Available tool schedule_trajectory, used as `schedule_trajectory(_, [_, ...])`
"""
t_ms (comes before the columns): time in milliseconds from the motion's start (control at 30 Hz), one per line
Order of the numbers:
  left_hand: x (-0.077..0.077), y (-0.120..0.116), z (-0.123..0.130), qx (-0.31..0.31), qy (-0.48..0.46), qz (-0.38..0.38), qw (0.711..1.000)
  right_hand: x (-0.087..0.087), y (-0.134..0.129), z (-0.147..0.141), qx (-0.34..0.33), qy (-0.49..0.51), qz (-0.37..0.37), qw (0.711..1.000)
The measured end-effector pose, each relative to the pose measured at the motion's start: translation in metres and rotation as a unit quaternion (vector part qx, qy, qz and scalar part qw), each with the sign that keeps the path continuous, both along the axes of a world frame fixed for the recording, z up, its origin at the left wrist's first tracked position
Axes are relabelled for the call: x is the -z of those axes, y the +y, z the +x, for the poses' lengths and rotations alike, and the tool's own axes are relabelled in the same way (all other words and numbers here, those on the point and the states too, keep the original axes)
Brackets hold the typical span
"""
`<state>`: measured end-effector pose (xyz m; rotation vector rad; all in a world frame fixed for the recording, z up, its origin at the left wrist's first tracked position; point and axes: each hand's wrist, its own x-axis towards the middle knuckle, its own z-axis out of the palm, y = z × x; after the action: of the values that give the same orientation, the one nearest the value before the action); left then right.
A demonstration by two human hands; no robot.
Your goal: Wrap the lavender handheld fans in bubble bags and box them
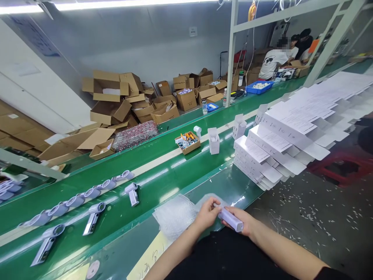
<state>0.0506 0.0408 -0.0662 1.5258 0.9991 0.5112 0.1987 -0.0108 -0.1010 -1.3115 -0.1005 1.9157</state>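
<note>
Head view: both forearms come in from the near side, wrists converging above the desk [131,243]. The right hand [247,221] has its grip wrapped round the lilac device [232,220], which slants toward near right. The left hand [206,214] curls at its far end; whether that grip clasps it, I cannot tell. Bubble bags [176,216] lie left.

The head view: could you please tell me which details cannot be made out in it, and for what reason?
All in the head view:
Far end of the slim lilac plastic device: hidden by the left hand.
Some handwriting on the rectangular pale yellow sheet: covered by the left forearm.
Print on the flat, stacked white cardboard boxes: too small to read.
Rounded lilac items at far left: cut off by the picture's edge.
</note>
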Motion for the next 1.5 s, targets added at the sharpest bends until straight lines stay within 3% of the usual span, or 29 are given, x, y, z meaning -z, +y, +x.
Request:
schedule_trajectory(100, [-0.006,0.000,0.001,-0.033,-0.060,-0.106,0.992,-0.012,0.000,0.012,-0.026,-0.126,0.044,0.991])
schedule_trajectory(167, [-0.016,-0.001,-0.005,-0.057,-0.093,-0.155,0.982,-0.034,0.001,0.024,-0.050,-0.228,0.108,0.966])
schedule_trajectory(200, [-0.022,-0.001,-0.009,-0.066,-0.116,-0.177,0.975,-0.048,0.002,0.030,-0.084,-0.297,0.156,0.938])
schedule_trajectory(300, [-0.038,0.000,-0.018,-0.068,-0.171,-0.209,0.960,-0.090,0.004,0.041,-0.242,-0.481,0.296,0.789])
schedule_trajectory(333, [-0.043,0.000,-0.019,-0.065,-0.166,-0.201,0.963,-0.102,0.004,0.041,-0.284,-0.498,0.318,0.755])
schedule_trajectory(400, [-0.050,0.002,-0.017,-0.063,-0.133,-0.163,0.976,-0.118,0.004,0.039,-0.314,-0.471,0.314,0.762])
schedule_trajectory(533, [-0.067,0.008,-0.019,-0.086,-0.139,-0.101,0.981,-0.132,0.006,0.040,-0.266,-0.406,0.288,0.825])
schedule_trajectory(633, [-0.081,0.021,-0.034,-0.096,-0.205,-0.087,0.970,-0.143,0.009,0.047,-0.221,-0.369,0.351,0.832])
schedule_trajectory(733, [-0.087,0.033,-0.045,-0.026,-0.233,-0.045,0.971,-0.156,0.012,0.044,-0.185,-0.293,0.417,0.840])
schedule_trajectory(767, [-0.087,0.035,-0.044,0.012,-0.222,-0.028,0.975,-0.160,0.014,0.039,-0.187,-0.282,0.434,0.835])
schedule_trajectory(833, [-0.084,0.034,-0.035,0.074,-0.178,-0.005,0.981,-0.165,0.015,0.028,-0.215,-0.315,0.471,0.795])
schedule_trajectory(900, [-0.079,0.028,-0.022,0.055,-0.147,0.014,0.987,-0.170,0.017,0.027,-0.228,-0.384,0.492,0.748])
schedule_trajectory(933, [-0.077,0.025,-0.016,0.014,-0.145,0.022,0.989,-0.172,0.017,0.034,-0.193,-0.420,0.484,0.743])
schedule_trajectory(967, [-0.077,0.022,-0.012,-0.044,-0.151,0.027,0.987,-0.175,0.018,0.048,-0.117,-0.461,0.455,0.753])
schedule_trajectory(1033, [-0.078,0.017,-0.010,-0.160,-0.172,0.012,0.972,-0.183,0.020,0.094,0.129,-0.532,0.332,0.768])
schedule_trajectory(1067, [-0.080,0.016,-0.012,-0.203,-0.183,-0.005,0.962,-0.187,0.022,0.123,0.250,-0.569,0.241,0.746])
schedule_trajectory(1100, [-0.083,0.015,-0.015,-0.229,-0.191,-0.023,0.954,-0.190,0.025,0.153,0.309,-0.590,0.188,0.722])
schedule_trajectory(1133, [-0.085,0.015,-0.019,-0.243,-0.199,-0.036,0.949,-0.193,0.029,0.180,0.327,-0.595,0.155,0.717])
schedule_trajectory(1200, [-0.089,0.015,-0.027,-0.245,-0.211,-0.047,0.945,-0.196,0.038,0.221,0.298,-0.581,0.140,0.744])
schedule_trajectory(1267, [-0.091,0.015,-0.034,-0.237,-0.216,-0.031,0.947,-0.200,0.043,0.236,0.248,-0.602,0.143,0.745])
schedule_trajectory(1333, [-0.091,0.018,-0.043,-0.226,-0.207,0.004,0.952,-0.207,0.041,0.226,0.200,-0.684,0.136,0.688])
schedule_trajectory(1467, [-0.096,0.027,-0.071,-0.214,-0.121,0.061,0.967,-0.228,0.028,0.166,0.088,-0.861,0.145,0.479])
schedule_trajectory(1500, [-0.099,0.029,-0.079,-0.222,-0.101,0.064,0.968,-0.230,0.028,0.149,0.048,-0.882,0.165,0.439])
